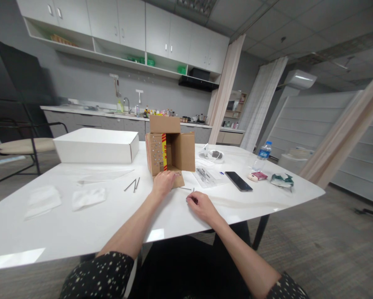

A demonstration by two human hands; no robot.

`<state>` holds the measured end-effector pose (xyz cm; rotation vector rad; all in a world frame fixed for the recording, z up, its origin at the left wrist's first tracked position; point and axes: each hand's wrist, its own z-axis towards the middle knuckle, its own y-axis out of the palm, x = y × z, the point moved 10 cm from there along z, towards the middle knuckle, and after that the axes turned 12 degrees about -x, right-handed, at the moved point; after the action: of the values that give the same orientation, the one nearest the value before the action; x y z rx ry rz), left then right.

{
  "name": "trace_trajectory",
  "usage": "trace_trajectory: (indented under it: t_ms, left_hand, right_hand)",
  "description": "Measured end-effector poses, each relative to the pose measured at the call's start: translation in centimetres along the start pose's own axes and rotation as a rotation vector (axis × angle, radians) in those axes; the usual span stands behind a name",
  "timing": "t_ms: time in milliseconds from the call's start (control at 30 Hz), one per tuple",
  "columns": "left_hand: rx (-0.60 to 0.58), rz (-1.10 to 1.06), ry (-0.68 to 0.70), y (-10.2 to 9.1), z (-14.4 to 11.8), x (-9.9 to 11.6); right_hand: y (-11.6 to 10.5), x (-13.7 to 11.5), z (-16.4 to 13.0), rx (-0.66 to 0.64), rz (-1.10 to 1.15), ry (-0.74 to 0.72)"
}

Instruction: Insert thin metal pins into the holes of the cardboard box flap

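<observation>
A small cardboard box (pixel 157 153) stands with its opening towards me and its flaps folded out. My left hand (pixel 164 183) is closed at the lower flap (pixel 179 181), fingers curled together on the cardboard. To the right of it, my right hand (pixel 202 206) rests low over the table, thumb and fingers pinched; whatever they hold is mostly hidden. Just beyond those fingertips lies a nail (pixel 185 188), with another thin metal tip beside it. Several loose nails (pixel 134 185) lie left of the box.
On the white table (pixel 118 224) are a white box (pixel 96 145), crumpled white cloths (pixel 88 198), a clear plastic case (pixel 206 177) with small metal pieces, a phone (pixel 238 181), a water bottle (pixel 263 153), a red packet (pixel 258 176) and a white cabled device (pixel 215 155).
</observation>
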<state>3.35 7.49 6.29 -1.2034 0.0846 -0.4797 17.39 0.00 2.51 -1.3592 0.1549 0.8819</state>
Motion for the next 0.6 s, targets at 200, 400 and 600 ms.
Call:
trace_trajectory:
  t_ms: [200, 400, 600]
  left_hand:
    - [0.017, -0.026, -0.036, -0.2, 0.0, -1.0]
    - [0.029, -0.016, -0.004, 0.1, 0.1, -1.0]
    - [0.032, -0.026, -0.015, 0.1, 0.1, -1.4]
  right_hand:
    - [0.1, 0.1, 0.0, 0.0, 0.007, 0.0]
    - [0.0, 0.1, 0.0, 0.003, 0.005, 0.002]
    - [0.0, 0.2, 0.0, -0.002, 0.002, 0.005]
